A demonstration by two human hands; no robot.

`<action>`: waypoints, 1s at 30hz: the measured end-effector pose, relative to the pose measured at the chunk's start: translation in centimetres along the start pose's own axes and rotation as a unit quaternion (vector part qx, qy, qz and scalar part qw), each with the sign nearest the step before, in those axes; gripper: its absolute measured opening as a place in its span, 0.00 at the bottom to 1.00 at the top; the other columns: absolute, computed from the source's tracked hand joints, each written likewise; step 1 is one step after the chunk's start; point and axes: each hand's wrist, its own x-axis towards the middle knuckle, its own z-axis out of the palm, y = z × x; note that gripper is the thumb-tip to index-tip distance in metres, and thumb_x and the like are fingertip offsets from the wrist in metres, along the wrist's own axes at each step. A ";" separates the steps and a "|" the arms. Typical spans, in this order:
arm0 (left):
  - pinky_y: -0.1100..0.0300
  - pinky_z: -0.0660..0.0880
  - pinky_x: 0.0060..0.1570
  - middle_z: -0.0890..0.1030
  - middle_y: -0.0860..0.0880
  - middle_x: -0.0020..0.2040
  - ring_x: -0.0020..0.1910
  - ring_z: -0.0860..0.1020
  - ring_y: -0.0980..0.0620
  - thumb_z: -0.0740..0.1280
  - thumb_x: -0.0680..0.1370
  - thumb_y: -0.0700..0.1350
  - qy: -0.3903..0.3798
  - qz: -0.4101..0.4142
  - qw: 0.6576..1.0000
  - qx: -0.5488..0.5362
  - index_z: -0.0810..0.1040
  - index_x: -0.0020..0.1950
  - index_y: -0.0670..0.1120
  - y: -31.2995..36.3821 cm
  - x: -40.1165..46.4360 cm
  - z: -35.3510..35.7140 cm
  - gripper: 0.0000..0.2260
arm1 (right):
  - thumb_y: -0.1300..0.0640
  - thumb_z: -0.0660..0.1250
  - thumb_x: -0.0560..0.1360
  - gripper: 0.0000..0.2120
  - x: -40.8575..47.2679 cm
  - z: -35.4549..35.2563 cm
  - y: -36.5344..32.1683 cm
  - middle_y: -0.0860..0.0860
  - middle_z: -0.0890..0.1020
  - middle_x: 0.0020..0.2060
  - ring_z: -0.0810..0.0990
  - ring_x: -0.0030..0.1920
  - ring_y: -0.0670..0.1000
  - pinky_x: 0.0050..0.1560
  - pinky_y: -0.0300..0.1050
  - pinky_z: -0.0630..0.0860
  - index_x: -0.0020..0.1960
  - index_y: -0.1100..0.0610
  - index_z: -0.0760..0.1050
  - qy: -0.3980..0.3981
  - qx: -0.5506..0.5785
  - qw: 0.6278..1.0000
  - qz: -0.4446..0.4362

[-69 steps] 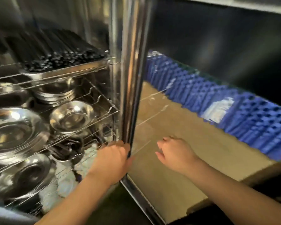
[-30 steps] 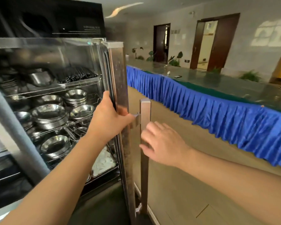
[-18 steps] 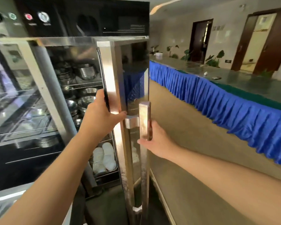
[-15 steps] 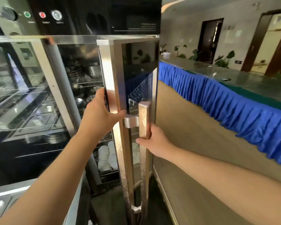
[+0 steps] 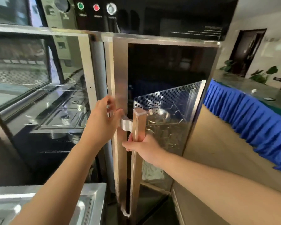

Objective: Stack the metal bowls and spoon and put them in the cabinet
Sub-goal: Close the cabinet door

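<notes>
Resting flat with fingers spread, the left hand (image 5: 102, 122) is pressing on the steel frame edge of the tall glass-fronted steel cabinet (image 5: 152, 40), gripping nothing. Just right of it, the right hand (image 5: 144, 146) is wrapping around the long square vertical metal door handle (image 5: 137, 153). Beyond the right hand, shiny round metal bowls (image 5: 159, 117) are sitting on wire racks behind the door glass; the spoon cannot be made out. Farther right, a blue pleated cloth skirt (image 5: 250, 120) is hanging from a long surface.
</notes>
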 end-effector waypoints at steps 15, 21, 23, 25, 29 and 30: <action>0.44 0.61 0.74 0.63 0.42 0.78 0.78 0.58 0.42 0.56 0.82 0.60 0.035 0.051 0.969 0.239 0.57 0.80 0.46 -20.3 11.4 -0.6 0.30 | 0.47 0.73 0.69 0.14 18.5 6.3 0.1 0.55 0.77 0.29 0.81 0.34 0.58 0.42 0.52 0.79 0.30 0.51 0.73 0.086 -0.028 0.993 -0.074; 0.35 0.49 0.75 0.47 0.44 0.82 0.80 0.42 0.40 0.53 0.80 0.65 0.033 0.016 0.937 0.349 0.46 0.82 0.51 -25.3 13.2 1.7 0.36 | 0.45 0.74 0.68 0.11 22.7 6.5 1.0 0.45 0.80 0.31 0.82 0.38 0.48 0.46 0.49 0.81 0.37 0.50 0.76 0.084 -0.035 0.988 -0.125; 0.32 0.49 0.74 0.45 0.44 0.82 0.80 0.41 0.39 0.52 0.80 0.66 0.030 -0.001 0.927 0.374 0.44 0.82 0.52 -26.0 13.6 2.4 0.36 | 0.44 0.73 0.68 0.14 23.6 6.3 1.4 0.46 0.83 0.35 0.83 0.40 0.46 0.45 0.43 0.80 0.43 0.54 0.78 0.083 -0.041 0.986 -0.140; 0.30 0.51 0.73 0.44 0.44 0.82 0.80 0.41 0.39 0.51 0.80 0.66 0.028 -0.022 0.922 0.387 0.43 0.82 0.52 -26.5 13.8 3.0 0.35 | 0.44 0.73 0.69 0.13 24.3 6.2 1.7 0.48 0.84 0.37 0.84 0.42 0.44 0.43 0.38 0.80 0.46 0.53 0.80 0.087 -0.044 0.983 -0.158; 0.30 0.51 0.73 0.42 0.44 0.82 0.80 0.40 0.38 0.50 0.81 0.66 0.035 -0.044 0.918 0.392 0.44 0.82 0.51 -27.0 14.1 4.2 0.35 | 0.44 0.73 0.71 0.07 25.3 6.4 1.7 0.36 0.84 0.42 0.83 0.44 0.38 0.39 0.29 0.77 0.47 0.42 0.80 0.096 -0.039 0.978 -0.183; 0.30 0.51 0.73 0.42 0.44 0.82 0.80 0.40 0.38 0.50 0.81 0.66 0.040 -0.049 0.917 0.394 0.44 0.82 0.51 -27.2 14.3 4.4 0.35 | 0.44 0.73 0.71 0.06 25.6 6.4 1.7 0.33 0.83 0.42 0.83 0.44 0.36 0.38 0.28 0.77 0.47 0.38 0.79 0.100 -0.040 0.977 -0.185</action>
